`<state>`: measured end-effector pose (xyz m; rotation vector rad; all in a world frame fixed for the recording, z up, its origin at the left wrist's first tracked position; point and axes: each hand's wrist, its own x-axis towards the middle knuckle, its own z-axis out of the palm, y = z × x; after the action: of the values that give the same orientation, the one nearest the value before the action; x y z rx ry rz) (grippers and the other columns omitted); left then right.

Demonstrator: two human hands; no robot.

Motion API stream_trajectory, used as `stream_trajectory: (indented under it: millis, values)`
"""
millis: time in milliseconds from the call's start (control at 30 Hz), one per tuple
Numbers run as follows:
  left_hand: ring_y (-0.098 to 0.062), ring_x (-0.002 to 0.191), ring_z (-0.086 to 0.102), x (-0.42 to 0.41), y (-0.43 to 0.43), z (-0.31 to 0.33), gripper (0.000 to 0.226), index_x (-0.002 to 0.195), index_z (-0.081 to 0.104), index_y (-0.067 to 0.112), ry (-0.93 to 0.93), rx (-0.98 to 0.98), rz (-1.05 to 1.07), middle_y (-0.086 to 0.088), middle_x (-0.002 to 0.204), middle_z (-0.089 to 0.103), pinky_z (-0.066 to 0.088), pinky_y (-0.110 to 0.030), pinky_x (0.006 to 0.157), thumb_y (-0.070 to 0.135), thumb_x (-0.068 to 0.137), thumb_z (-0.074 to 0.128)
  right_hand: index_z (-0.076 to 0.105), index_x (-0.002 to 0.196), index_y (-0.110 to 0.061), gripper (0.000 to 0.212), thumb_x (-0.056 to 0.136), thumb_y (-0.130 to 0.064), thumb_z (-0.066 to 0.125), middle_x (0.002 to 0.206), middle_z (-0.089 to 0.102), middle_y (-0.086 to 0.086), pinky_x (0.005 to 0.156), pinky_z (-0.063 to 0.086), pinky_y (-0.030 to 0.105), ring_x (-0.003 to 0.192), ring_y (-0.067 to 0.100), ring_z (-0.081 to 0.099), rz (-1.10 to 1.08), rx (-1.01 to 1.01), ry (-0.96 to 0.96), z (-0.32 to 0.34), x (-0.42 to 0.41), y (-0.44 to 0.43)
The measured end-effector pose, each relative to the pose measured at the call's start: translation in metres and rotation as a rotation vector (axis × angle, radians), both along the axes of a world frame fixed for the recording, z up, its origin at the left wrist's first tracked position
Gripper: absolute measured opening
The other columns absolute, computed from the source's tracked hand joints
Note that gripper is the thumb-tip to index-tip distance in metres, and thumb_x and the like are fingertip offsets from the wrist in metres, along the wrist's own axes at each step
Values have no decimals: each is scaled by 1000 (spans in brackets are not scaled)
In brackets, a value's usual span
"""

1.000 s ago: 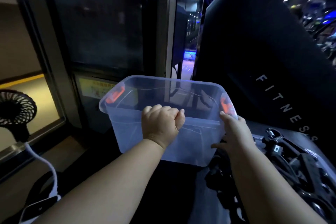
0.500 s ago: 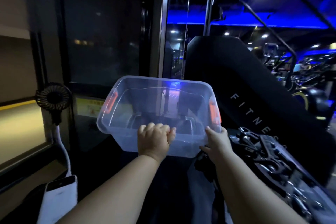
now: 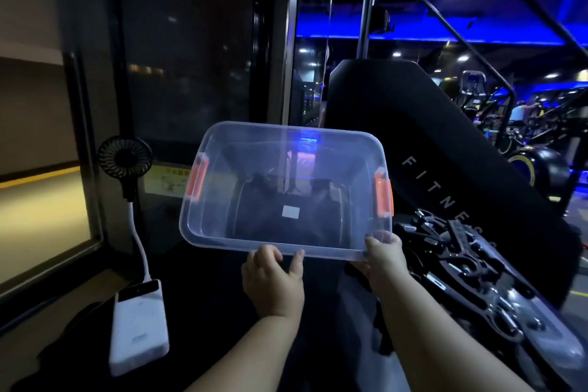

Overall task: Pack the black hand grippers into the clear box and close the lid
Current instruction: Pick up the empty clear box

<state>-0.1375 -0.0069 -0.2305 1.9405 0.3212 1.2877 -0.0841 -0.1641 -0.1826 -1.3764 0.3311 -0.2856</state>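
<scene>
Your left grip [image 3: 272,283] and right grip [image 3: 386,264] clasp the near rim of the empty clear box [image 3: 203,240], long axis running left to right, as the black hand grippers [image 3: 461,264] lie heaped just beside the right grip.

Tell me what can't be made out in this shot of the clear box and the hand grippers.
Head view only:
- Black hand grippers: count unclear. They lie in a dark, tangled pile, partly behind the right forearm.
- Left hand: grip or mere touch unclear, because the rim of the clear box hides its fingertips.
- Right hand: it grips the box corner, but the plastic blurs how far round.
- Yellow label: print too small.
- Lid: none identifiable.
</scene>
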Motion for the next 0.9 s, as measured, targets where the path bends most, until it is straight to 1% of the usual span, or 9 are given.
stream_trajectory:
  millis: [133, 233, 333, 400, 467, 600, 767, 833, 900]
  values:
    - [-21, 61, 55, -13, -3, -3, 50, 71, 48, 11, 428, -541, -314, -3, 68, 57, 44, -30, 55, 59, 75, 63, 48, 114, -10, 19, 96, -11, 52, 99, 57, 14, 59, 58, 42, 67, 28, 62, 35, 40, -8, -11, -10, -2]
    - [-15, 61, 51, -19, -4, -4, 50, 82, 52, 9, 515, -688, -519, -2, 70, 56, 39, -25, 53, 60, 81, 57, 45, 109, -12, 14, 97, -10, 51, 94, 54, 10, 48, 56, 34, 62, 27, 61, 58, 67, -21, -21, -13, -5]
    - [-14, 73, 56, -21, 5, -5, 46, 89, 56, 9, 480, -698, -580, -6, 84, 63, 39, -23, 56, 54, 81, 61, 46, 100, -15, 11, 96, -17, 55, 95, 57, 11, 52, 58, 39, 62, 30, 62, 42, 30, 15, -36, -15, -5]
    - [-14, 73, 56, -20, 10, -4, 41, 87, 56, 12, 460, -725, -568, -6, 84, 63, 38, -22, 56, 51, 80, 65, 48, 95, -20, 27, 84, -39, 63, 97, 65, 16, 66, 58, 54, 70, 34, 66, 29, -44, 57, -58, -1, -12]
    - [-16, 76, 58, -20, 10, -6, 40, 87, 55, 13, 447, -756, -562, -6, 84, 63, 39, -23, 57, 50, 79, 67, 50, 91, -23, 43, 66, -56, 62, 94, 67, 17, 74, 56, 59, 78, 36, 68, 17, -95, 65, -83, 21, -22]
    - [-23, 80, 66, -19, -2, -10, 39, 92, 50, 11, 330, -851, -548, -6, 79, 67, 51, -30, 68, 40, 79, 71, 49, 95, -17, 34, 81, -45, 62, 95, 67, 21, 67, 57, 59, 79, 40, 69, 40, -82, 50, -74, 8, -18]
    - [-19, 75, 66, -16, -12, -13, 42, 100, 42, 11, 244, -933, -603, -7, 81, 70, 51, -28, 70, 27, 79, 74, 44, 94, -12, 23, 94, -31, 58, 99, 61, 23, 66, 58, 52, 83, 40, 68, 42, -60, 75, -48, -19, -7]
    - [-21, 74, 66, -12, -13, -15, 37, 95, 46, 11, 258, -957, -653, -7, 76, 71, 52, -32, 73, 25, 78, 75, 42, 97, -9, 22, 96, -27, 55, 96, 58, 20, 61, 58, 42, 74, 32, 66, 46, -60, 71, -44, -22, -5]
    - [-22, 70, 65, -8, -12, -17, 28, 85, 50, 10, 249, -1016, -716, -5, 69, 71, 51, -31, 69, 21, 78, 75, 40, 92, -13, 20, 97, -27, 54, 93, 57, 18, 62, 56, 42, 68, 27, 62, 49, -63, 72, -44, -22, -4]
